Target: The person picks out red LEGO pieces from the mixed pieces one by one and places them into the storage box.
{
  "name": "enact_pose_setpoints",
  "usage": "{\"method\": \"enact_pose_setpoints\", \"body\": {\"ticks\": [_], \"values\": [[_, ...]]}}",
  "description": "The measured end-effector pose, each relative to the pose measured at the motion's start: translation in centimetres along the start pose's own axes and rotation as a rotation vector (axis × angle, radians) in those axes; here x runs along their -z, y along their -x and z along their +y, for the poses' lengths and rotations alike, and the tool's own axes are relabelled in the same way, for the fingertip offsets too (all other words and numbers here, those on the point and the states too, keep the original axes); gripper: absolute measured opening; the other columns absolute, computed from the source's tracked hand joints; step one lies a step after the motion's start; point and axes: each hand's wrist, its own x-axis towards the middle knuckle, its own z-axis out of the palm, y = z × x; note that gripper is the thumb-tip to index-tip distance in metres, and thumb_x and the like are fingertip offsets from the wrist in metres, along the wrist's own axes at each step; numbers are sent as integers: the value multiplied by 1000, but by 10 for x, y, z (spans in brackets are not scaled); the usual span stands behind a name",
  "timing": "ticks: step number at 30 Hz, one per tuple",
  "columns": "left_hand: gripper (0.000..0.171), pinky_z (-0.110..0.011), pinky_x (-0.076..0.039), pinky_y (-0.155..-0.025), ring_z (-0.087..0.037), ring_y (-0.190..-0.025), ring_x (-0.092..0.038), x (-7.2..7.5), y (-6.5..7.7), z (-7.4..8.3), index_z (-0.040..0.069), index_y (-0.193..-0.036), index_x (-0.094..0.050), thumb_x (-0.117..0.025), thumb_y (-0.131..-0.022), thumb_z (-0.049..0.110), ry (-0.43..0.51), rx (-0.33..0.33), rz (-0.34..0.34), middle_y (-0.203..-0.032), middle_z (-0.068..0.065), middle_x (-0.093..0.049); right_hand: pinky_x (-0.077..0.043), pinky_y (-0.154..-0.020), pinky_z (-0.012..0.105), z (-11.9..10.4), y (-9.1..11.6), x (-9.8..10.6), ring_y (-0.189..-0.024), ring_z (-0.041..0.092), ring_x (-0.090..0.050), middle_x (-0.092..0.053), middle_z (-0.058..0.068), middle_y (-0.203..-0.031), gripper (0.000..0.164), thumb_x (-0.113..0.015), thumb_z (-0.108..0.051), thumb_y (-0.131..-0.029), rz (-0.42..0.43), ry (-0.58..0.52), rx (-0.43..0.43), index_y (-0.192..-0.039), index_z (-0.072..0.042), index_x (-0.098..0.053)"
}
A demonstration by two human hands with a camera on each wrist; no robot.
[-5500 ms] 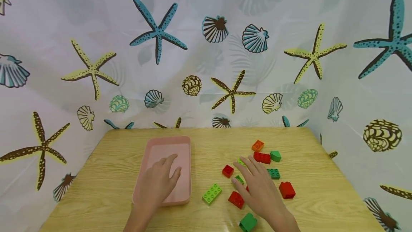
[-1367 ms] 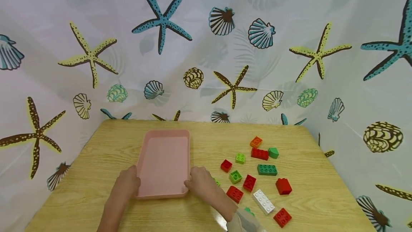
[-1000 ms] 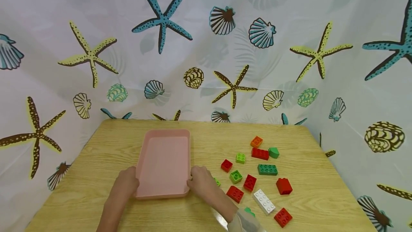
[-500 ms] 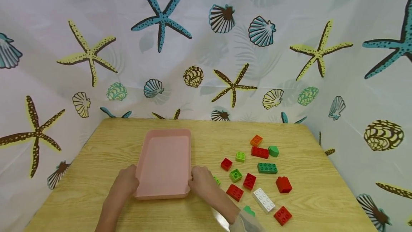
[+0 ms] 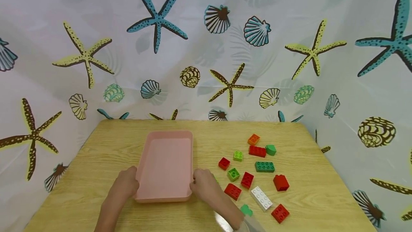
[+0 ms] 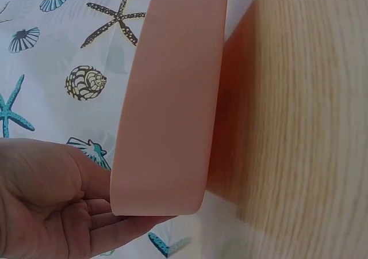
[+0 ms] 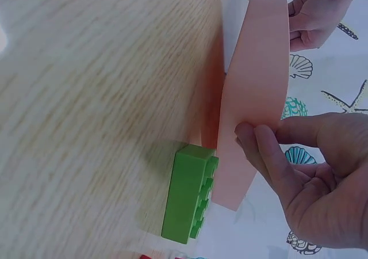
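A pink rectangular tray (image 5: 166, 167), with nothing in it, is held at its two sides near the front. My left hand (image 5: 125, 182) grips its left side; in the left wrist view the fingers of that hand (image 6: 43, 198) curl about the tray's edge. At the right side my right hand (image 5: 206, 185) pinches the rim between thumb and fingers, clearest in the right wrist view, where the tray wall (image 7: 256, 69) stands slightly off the tabletop. A light green brick (image 7: 187, 193) lies just beside the tray, mostly hidden by my right hand in the head view.
Toy bricks lie scattered on the wooden table (image 5: 112, 142) right of the tray: several red ones, a white brick (image 5: 261, 198), a dark green brick (image 5: 265, 167), an orange brick (image 5: 253, 139) and more green ones. A patterned curtain (image 5: 199, 56) surrounds the table.
Both hands, earlier spread over the tray and the bricks, have come to hold the tray's sides. Lately the tray has shifted a little right and looks slightly raised. The view has turned a little.
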Motion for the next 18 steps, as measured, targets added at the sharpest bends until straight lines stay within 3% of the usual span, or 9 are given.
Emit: {"method": "enact_pose_setpoints", "body": {"ticks": [8, 18], "values": [[26, -40, -47, -64, -27, -76, -55, -1, 5, 6, -19, -107, -55, -49, -82, -13, 18, -34, -19, -91, -21, -63, -28, -43, 22, 4, 10, 4, -47, 6, -36, -42, -6, -53, 29, -67, 0, -85, -32, -25, -75, -62, -10, -53], [28, -42, -49, -67, -28, -79, -59, -4, 8, 15, -18, -105, -57, -51, -79, -13, 51, -59, -27, -96, -26, -66, -35, -46, 23, 12, 22, 7, -52, 8, -44, -52, -3, -61, 15, -69, -1, -83, -12, -22, -96, -72, -6, -59]]}}
